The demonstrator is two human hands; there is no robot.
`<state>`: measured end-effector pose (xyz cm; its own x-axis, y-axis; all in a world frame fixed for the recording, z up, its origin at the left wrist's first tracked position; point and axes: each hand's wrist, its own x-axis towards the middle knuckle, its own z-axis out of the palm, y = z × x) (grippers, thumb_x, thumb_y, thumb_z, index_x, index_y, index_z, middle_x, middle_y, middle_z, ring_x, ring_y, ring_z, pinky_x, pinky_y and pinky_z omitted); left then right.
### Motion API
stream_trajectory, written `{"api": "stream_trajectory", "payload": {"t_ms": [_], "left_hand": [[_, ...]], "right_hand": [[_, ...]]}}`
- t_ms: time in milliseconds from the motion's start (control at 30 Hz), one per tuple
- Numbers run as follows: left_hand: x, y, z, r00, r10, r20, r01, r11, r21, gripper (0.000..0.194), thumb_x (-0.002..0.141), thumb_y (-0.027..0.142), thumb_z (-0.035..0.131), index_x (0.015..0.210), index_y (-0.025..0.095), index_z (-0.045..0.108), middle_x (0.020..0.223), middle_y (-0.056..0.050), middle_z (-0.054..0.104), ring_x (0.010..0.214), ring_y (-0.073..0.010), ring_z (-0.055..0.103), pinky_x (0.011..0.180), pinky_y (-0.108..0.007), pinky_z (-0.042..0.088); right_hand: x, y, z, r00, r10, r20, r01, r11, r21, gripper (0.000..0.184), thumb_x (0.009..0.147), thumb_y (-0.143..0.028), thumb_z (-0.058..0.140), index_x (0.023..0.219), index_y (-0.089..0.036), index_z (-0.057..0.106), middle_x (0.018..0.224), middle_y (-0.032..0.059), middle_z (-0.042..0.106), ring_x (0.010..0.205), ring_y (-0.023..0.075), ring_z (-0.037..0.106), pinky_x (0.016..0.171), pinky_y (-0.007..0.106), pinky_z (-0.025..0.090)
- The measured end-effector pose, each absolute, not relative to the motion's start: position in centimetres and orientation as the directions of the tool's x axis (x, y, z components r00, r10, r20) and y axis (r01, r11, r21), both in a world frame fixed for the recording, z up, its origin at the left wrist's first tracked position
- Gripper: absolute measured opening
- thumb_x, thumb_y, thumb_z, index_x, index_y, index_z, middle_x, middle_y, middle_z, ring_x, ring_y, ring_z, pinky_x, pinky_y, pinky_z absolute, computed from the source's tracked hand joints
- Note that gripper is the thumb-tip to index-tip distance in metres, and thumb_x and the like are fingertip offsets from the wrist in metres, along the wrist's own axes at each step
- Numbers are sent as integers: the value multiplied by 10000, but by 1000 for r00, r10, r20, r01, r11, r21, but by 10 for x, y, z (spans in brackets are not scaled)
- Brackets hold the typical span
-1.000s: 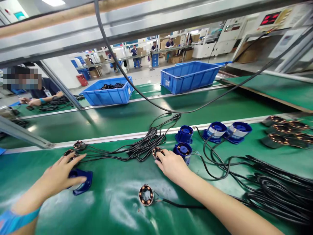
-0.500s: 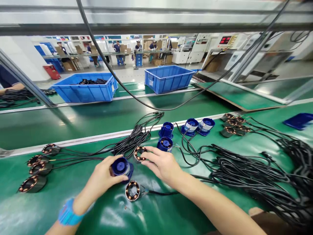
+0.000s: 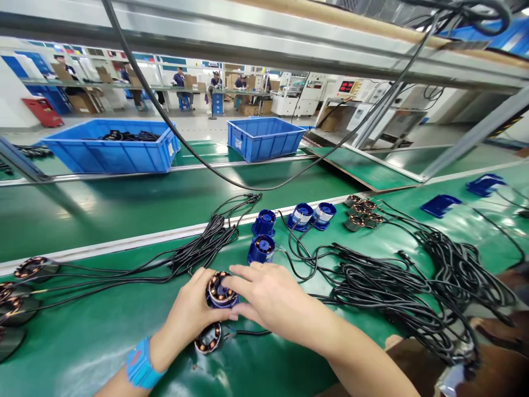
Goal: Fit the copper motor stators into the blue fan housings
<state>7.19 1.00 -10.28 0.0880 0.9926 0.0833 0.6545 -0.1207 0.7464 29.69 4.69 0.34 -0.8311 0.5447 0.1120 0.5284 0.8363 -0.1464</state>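
My left hand, a blue band on its wrist, is wrapped round a blue motor housing on the green bench. On top of that housing sits a ring-shaped copper-wound stator, gripped by the fingers of my right hand. The fingers hide most of the housing, and I cannot tell how deep the stator sits in it. Just below my hands a second stator lies on the bench, its black cable running right. Beyond them stand two blue housings with parts inside, the nearer one close to my right fingers.
More blue housings stand behind. Stators lie at the left and back right, with black cable bundles beside them. Two blue bins stand past the bench. A cable hangs across the view. People sit farther off.
My right hand has brought the stator left and down onto the blue housing in my left hand. The view has shifted to the right.
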Motion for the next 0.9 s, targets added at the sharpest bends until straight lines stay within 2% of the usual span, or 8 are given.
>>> {"api": "stream_trajectory", "payload": {"t_ms": [67, 133, 233, 367, 433, 533, 733, 900], "left_hand": [[73, 11, -102, 106, 990, 89, 643, -137, 754, 701, 606, 707, 861, 1071, 253, 597, 994, -31, 599, 894, -242, 599, 761, -361, 495], [73, 11, -101, 125, 988, 89, 633, -149, 759, 664, 648, 674, 854, 1069, 229, 596, 972, -18, 590, 869, -221, 583, 752, -337, 475], [72, 10, -99, 118, 990, 78, 637, -136, 759, 582, 660, 604, 875, 985, 210, 597, 918, -4, 571, 816, -203, 547, 710, -312, 434], [73, 7, -96, 87, 995, 43, 643, -90, 760, 652, 607, 592, 913, 1027, 209, 595, 935, -1, 579, 829, -206, 551, 726, -315, 421], [74, 7, -94, 115, 993, 29, 630, -96, 770, 698, 571, 628, 918, 1036, 213, 603, 953, -1, 589, 856, -211, 559, 751, -319, 429], [76, 9, -92, 152, 988, 11, 614, -103, 782, 697, 533, 632, 931, 991, 213, 615, 930, 4, 581, 844, -207, 545, 727, -314, 420], [71, 7, -89, 125, 991, -54, 585, -29, 811, 585, 650, 381, 904, 1106, 215, 578, 920, 8, 563, 803, -187, 540, 710, -320, 442], [33, 2, -83, 227, 972, -63, 356, -22, 934, 678, 844, 395, 751, 1404, 306, 380, 1100, -22, 550, 913, -163, 613, 744, -279, 538]], "right_hand": [[292, 48, 3, -822, 549, 154, 533, 835, -135, 797, 810, -520, 826, 1451, -199, 478, 1360, 98, 616, 1127, 304, 617, 972, 485, 503], [284, 50, -4, -798, 582, 156, 558, 812, -172, 959, 757, -647, 810, 1478, -131, 445, 1375, 139, 605, 1146, 325, 599, 1014, 520, 468], [275, 51, -15, -756, 650, 74, 622, 749, -226, 809, 813, -699, 728, 1364, -132, 555, 1160, 117, 701, 1023, 308, 644, 945, 492, 487], [282, 56, -14, -779, 626, 26, 613, 771, -172, 622, 883, -484, 769, 1391, -206, 544, 1064, 71, 724, 983, 294, 660, 879, 459, 503], [289, 61, -10, -816, 577, 42, 566, 811, -149, 658, 888, -419, 779, 1458, -256, 495, 1172, 63, 707, 1051, 293, 646, 901, 455, 503], [292, 66, -12, -835, 550, -21, 544, 818, -188, 681, 897, -552, 728, 1477, -284, 495, 1203, 66, 699, 1022, 290, 660, 851, 426, 527], [277, 54, -48, -787, 612, 71, 579, 774, -254, 1099, 684, -843, 722, 1484, -131, 473, 1312, 167, 638, 1125, 363, 615, 954, 511, 516], [275, 49, -54, -680, 663, 313, 600, 749, -281, 593, 780, -673, 752, 1022, -137, 680, 864, 64, 705, 787, 239, 647, 691, 342, 525]]}}
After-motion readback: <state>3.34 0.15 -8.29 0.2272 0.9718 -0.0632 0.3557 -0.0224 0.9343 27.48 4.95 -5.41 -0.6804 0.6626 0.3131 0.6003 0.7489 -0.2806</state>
